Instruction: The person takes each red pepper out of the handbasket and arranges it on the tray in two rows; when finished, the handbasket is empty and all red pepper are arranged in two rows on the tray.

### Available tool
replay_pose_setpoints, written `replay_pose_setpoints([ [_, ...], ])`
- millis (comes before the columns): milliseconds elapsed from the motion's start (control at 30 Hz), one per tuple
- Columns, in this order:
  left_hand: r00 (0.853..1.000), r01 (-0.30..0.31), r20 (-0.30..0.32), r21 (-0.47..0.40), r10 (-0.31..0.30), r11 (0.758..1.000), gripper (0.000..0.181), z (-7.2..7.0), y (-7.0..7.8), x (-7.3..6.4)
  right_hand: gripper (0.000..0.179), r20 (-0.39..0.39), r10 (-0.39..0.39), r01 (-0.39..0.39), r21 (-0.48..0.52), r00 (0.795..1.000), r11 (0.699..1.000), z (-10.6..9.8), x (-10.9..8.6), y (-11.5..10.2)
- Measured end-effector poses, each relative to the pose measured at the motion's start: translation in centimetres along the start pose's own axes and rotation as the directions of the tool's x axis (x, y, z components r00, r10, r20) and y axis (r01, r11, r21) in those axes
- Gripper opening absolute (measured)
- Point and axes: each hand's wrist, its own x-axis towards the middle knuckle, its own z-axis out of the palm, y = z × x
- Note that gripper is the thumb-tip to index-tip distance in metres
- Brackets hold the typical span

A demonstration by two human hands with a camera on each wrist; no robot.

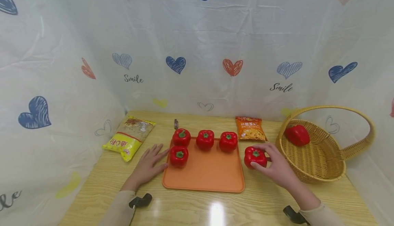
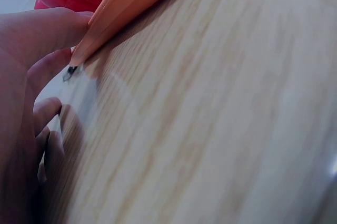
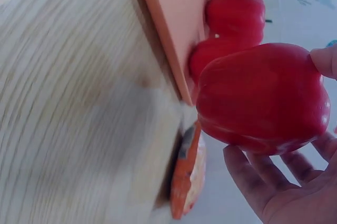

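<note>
My right hand (image 1: pixel 275 166) holds a red bell pepper (image 1: pixel 255 158) between thumb and fingers, to the right of an orange tray (image 1: pixel 209 171). The right wrist view shows that pepper (image 3: pixel 263 100) raised off the table. Along the tray's back edge stand three peppers, one at the left (image 1: pixel 181 137), one in the middle (image 1: pixel 205 139) and one at the right (image 1: pixel 228 141). Another pepper (image 1: pixel 179 156) sits in front of the left one. My left hand (image 1: pixel 150 164) rests at the tray's left edge, its fingers spread; thumb and forefinger touch the rim (image 2: pixel 113 16).
A wicker basket (image 1: pixel 330 171) with a tall handle stands at the right, one red pepper (image 1: pixel 297 135) inside. Behind the tray lie an orange snack bag (image 1: pixel 250 128) and a small dark object (image 1: pixel 176 124). A yellow bag (image 1: pixel 129 137) lies at the left. Printed curtains enclose the table.
</note>
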Motion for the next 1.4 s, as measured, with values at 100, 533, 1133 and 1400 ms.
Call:
replay_pose_setpoints([
  [100, 1.0, -0.007, -0.009, 0.003, 0.007, 1.0, 0.06, 0.0, 0.0, 0.0, 0.053, 0.003, -0.01, 0.01, 0.022, 1.0, 1.0, 0.8, 0.2, -0.3],
  [533, 1.0, 0.005, 0.013, 0.017, -0.005, 1.0, 0.061, -0.1, -0.1, 0.1, 0.056, 0.024, -0.01, 0.006, 0.141, 1.0, 0.99, 4.0, 1.1, -1.8],
  [1133, 1.0, -0.005, 0.002, 0.006, 0.005, 1.0, 0.061, 0.0, -0.1, 0.0, 0.056, 0.102, -0.004, -0.016, 0.196, 0.995, 0.98, 7.5, 2.8, -4.5],
  [1400, 1.0, -0.007, 0.009, 0.008, 0.007, 1.0, 0.061, -0.1, -0.2, 0.1, 0.056, 0.122, -0.018, -0.007, 0.208, 0.992, 0.978, 9.1, 3.5, -5.8],
])
